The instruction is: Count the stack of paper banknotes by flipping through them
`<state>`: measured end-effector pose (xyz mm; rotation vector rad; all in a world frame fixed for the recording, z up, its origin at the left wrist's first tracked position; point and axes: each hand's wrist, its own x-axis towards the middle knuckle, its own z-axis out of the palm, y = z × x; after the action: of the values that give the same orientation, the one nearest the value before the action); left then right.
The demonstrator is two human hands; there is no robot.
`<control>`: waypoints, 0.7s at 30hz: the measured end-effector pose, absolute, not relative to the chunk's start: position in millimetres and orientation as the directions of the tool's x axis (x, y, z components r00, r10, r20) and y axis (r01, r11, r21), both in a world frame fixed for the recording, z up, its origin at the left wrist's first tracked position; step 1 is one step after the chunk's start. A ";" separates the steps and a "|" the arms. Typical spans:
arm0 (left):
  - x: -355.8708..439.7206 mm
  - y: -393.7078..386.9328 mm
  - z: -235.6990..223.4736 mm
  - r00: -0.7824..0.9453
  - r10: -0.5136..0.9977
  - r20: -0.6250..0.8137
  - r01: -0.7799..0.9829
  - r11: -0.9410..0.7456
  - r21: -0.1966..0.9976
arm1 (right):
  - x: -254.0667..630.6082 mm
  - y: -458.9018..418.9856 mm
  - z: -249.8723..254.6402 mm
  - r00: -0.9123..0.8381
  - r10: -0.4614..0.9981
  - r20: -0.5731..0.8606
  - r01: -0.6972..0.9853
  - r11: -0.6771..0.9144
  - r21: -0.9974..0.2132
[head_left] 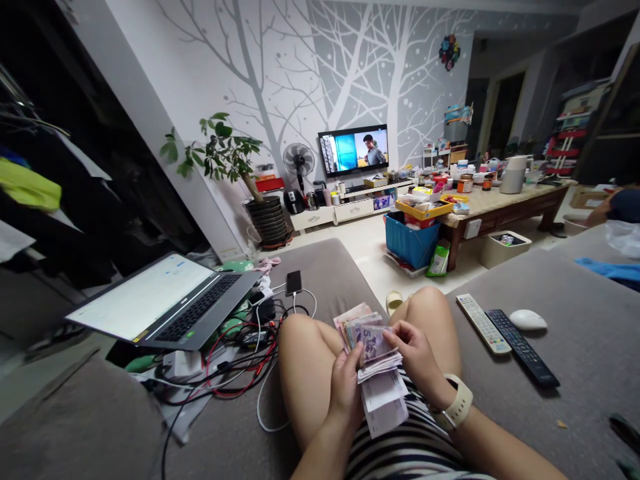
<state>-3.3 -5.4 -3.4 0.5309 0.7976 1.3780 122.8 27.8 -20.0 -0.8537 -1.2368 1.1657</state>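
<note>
From the head camera, a person sits on a grey sofa (pixel 575 313) with bare knees in front, and both hands meet over the lap. The left hand (pixel 346 390) is closed around a stack of banknotes (pixel 376 363), with the fingers wrapped at its left edge and the thumb on top. The right hand (pixel 416 353), which wears a pale wristwatch (pixel 456 405), pinches the upper notes between thumb and fingers near the right side of the stack. The notes fan out a little at the top, above the knees, and the lower ends hang down over a striped garment (pixel 400 453).

On the sofa to the right of the knees lie a white remote (pixel 483 323) and a black remote (pixel 522 347) side by side, with a white mouse (pixel 528 320) just beside them. To the left stands an open laptop (pixel 165 303), its screen lit, and near it there is a tangle of cables (pixel 240 363) and a phone (pixel 293 282). Far across the room a television (pixel 354 149) is on, beside a potted plant (pixel 225 157) and a small fan (pixel 299 161). A low table (pixel 505 200) full of things stands on the right.
</note>
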 end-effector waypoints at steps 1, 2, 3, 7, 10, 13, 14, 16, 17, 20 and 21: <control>-3.4 -5.2 -3.2 -0.020 0.980 -0.196 -0.646 0.137 0.751 | 122.9 26.8 -18.8 -0.060 0.964 0.259 -0.199 0.243 -0.949; -3.7 -5.1 -3.1 -0.042 0.978 -0.204 -0.641 0.130 0.757 | 123.0 25.7 -17.5 -0.063 0.961 0.268 -0.202 0.251 -0.947; -4.0 -5.0 -3.0 -0.063 0.976 -0.207 -0.635 0.121 0.763 | 123.0 24.6 -16.2 -0.067 0.959 0.276 -0.205 0.258 -0.944; -5.5 -5.6 -2.7 -0.099 0.975 -0.197 -0.616 0.095 0.782 | 122.7 21.1 -12.1 -0.089 0.952 0.294 -0.217 0.269 -0.938; -6.7 -6.2 -2.6 -0.151 0.971 -0.185 -0.586 0.063 0.808 | 122.2 19.4 -10.3 -0.101 0.951 0.293 -0.224 0.265 -0.938; -7.6 -6.4 -2.1 -0.191 0.964 -0.186 -0.554 0.051 0.831 | 121.7 18.5 -9.2 -0.112 0.952 0.285 -0.230 0.254 -0.939; -7.7 -6.5 -1.7 -0.188 0.964 -0.187 -0.551 0.054 0.833 | 121.6 18.4 -8.9 -0.113 0.953 0.282 -0.233 0.250 -0.940; -7.6 -6.8 -0.6 -0.181 0.965 -0.187 -0.550 0.058 0.833 | 121.4 18.4 -8.6 -0.113 0.954 0.277 -0.237 0.245 -0.940; -7.4 -7.1 0.3 -0.186 0.964 -0.188 -0.548 0.057 0.835 | 121.3 18.5 -8.5 -0.113 0.955 0.276 -0.239 0.243 -0.940; -6.3 -8.7 3.7 -0.214 0.957 -0.196 -0.539 0.052 0.841 | 121.4 18.8 -8.1 -0.115 0.955 0.272 -0.241 0.239 -0.941; -5.9 -9.3 5.1 -0.212 0.957 -0.199 -0.539 0.055 0.840 | 121.6 18.8 -7.9 -0.116 0.955 0.272 -0.242 0.238 -0.941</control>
<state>-5.9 -9.3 5.1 0.5585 1.0204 1.5067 121.6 18.8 -7.9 -0.7786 -1.2565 1.2177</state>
